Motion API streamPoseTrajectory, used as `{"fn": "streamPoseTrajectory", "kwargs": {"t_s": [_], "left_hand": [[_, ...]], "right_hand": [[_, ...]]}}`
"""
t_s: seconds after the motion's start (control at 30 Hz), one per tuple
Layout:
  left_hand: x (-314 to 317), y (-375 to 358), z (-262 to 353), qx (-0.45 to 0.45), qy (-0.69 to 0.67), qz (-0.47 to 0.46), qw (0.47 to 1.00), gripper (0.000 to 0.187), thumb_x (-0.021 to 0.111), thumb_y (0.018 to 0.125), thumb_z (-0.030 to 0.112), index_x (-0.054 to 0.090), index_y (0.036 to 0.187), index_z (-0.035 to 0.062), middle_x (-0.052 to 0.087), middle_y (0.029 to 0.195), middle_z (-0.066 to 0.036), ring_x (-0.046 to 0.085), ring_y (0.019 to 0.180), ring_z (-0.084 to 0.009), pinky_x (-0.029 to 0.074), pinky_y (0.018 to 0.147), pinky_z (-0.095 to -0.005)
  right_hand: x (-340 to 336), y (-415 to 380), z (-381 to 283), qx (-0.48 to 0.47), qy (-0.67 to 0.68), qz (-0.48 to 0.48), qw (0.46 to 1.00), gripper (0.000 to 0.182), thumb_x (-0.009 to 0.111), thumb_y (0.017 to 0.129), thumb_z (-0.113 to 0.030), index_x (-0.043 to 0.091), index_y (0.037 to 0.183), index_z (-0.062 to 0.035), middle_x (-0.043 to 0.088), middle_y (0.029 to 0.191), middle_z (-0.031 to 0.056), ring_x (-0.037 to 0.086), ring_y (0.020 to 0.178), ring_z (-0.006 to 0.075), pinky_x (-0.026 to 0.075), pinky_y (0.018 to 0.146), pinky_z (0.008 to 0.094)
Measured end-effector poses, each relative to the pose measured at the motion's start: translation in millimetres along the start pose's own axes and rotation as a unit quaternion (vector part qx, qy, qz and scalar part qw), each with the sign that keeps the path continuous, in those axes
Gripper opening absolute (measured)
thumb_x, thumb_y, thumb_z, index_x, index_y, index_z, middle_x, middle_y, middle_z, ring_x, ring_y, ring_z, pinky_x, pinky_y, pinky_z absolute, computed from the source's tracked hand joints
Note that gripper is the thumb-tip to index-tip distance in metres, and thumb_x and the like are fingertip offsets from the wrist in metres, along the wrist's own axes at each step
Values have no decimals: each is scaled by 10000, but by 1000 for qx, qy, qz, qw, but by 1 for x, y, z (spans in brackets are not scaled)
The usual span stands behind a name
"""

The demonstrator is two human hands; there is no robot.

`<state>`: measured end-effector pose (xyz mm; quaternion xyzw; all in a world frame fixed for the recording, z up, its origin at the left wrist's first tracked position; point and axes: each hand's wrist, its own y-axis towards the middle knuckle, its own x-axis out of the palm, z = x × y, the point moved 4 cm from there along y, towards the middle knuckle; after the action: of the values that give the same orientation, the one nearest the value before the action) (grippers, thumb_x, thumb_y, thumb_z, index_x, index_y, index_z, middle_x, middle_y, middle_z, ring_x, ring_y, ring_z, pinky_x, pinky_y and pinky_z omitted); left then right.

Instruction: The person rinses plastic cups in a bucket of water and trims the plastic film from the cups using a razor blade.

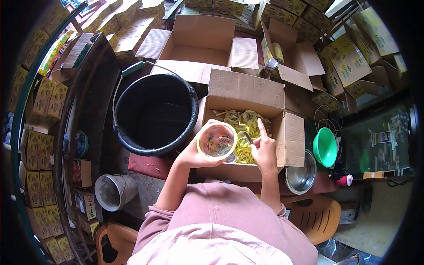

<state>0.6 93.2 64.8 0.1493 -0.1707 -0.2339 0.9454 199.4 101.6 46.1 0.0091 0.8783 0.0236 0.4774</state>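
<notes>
My left hand (193, 151) is wrapped around a clear plastic jar (217, 141) with a pale yellow rim, its mouth tilted up towards me. To its right, my right hand (266, 152) pinches a thin, dark tool (248, 138) like a small knife, with the index finger pointing up and away. Both hands are over the near side of an open cardboard box (294, 139). Tangled yellow strips (247, 120) lie inside that box, partly hidden by the jar and my hands.
Left of the box stands a large black bucket (154, 112) with a wire handle. A grey pail (108, 193) sits lower left. To the right are a steel bowl (304, 174) and a green bowl (325, 148). Another open carton (201, 33) stands behind; stacked yellow cartons (349, 62) line the sides.
</notes>
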Motion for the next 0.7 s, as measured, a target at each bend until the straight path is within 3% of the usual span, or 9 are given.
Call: {"fn": "streamPoseTrajectory", "kwargs": {"t_s": [0.1,0.13,0.23,0.27,0.37,0.7], "left_hand": [[1,2,3,-4,-24,21,999,605,739,588,35,450,1120,28,422,1090,-81,445,1058,-177,368,928,-311],[4,4,6,-3,-33,34,999,604,742,591,39,449,1119,29,421,1096,-84,442,1065,-179,364,935,-314],[9,5,9,-5,-61,64,996,611,758,588,58,453,1116,31,414,1126,-89,423,1092,-183,354,953,-320],[9,5,9,-6,-71,73,995,615,765,585,65,456,1115,32,411,1137,-89,416,1103,-183,351,958,-322],[6,5,7,-7,12,58,998,621,767,579,59,462,1119,32,404,1166,-86,394,1134,-187,349,966,-326],[7,5,3,-7,0,71,997,637,746,604,25,438,1161,26,377,1178,-79,389,1153,-184,363,968,-320]], "right_hand": [[-11,-5,-12,-28,134,62,989,648,626,667,62,422,1272,-47,616,661,87,603,580,135,508,588,261],[-18,-8,-21,-43,190,120,973,512,638,679,66,522,1169,-24,616,682,78,602,600,122,506,603,239],[-35,-20,-46,-129,287,195,929,355,656,674,47,612,1017,-36,626,697,86,617,613,139,494,582,243],[-41,-23,-58,-138,307,218,916,243,673,664,47,651,893,-32,618,683,72,608,612,125,476,566,230],[-45,-30,-76,-174,291,218,915,244,674,658,54,653,887,-29,606,669,69,595,604,122,461,547,233],[-39,-35,-86,-233,266,276,894,250,681,638,70,653,869,-22,603,681,71,590,595,130,465,542,240]]}}
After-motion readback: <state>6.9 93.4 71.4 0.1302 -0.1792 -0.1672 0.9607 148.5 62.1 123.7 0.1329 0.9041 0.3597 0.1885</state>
